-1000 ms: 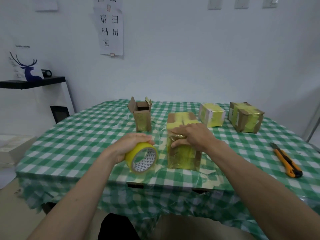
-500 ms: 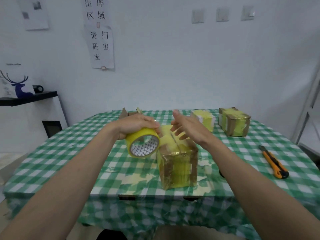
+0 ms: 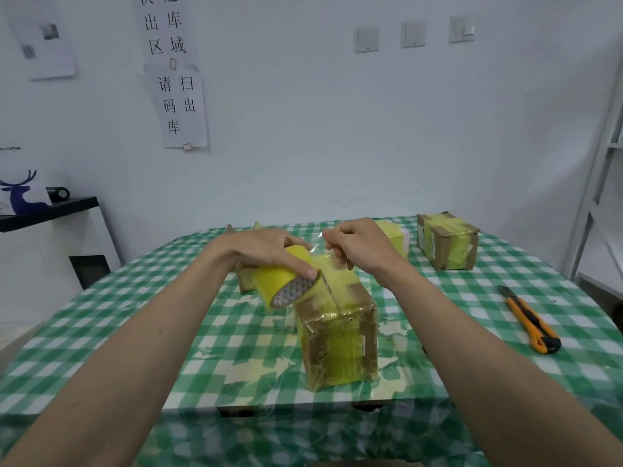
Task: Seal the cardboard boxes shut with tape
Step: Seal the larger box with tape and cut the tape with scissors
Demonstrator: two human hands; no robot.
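Cardboard box (image 3: 337, 335) upright at near bench (image 3: 135, 332) edge, already yellow-wrapped. Left hand (image 3: 266, 252) grips tape roll (image 3: 285, 284) above its top; right hand (image 3: 357, 246) pinches the pulled film end. Risk: slack film folds and sticks to itself, or box tips.

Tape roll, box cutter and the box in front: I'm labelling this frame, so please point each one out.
tape roll (image 3: 274, 284), head view, on its yellow outer band.
box cutter (image 3: 529, 321), head view, on the middle of its orange handle.
box in front (image 3: 340, 345), head view, on its tape-covered near side.
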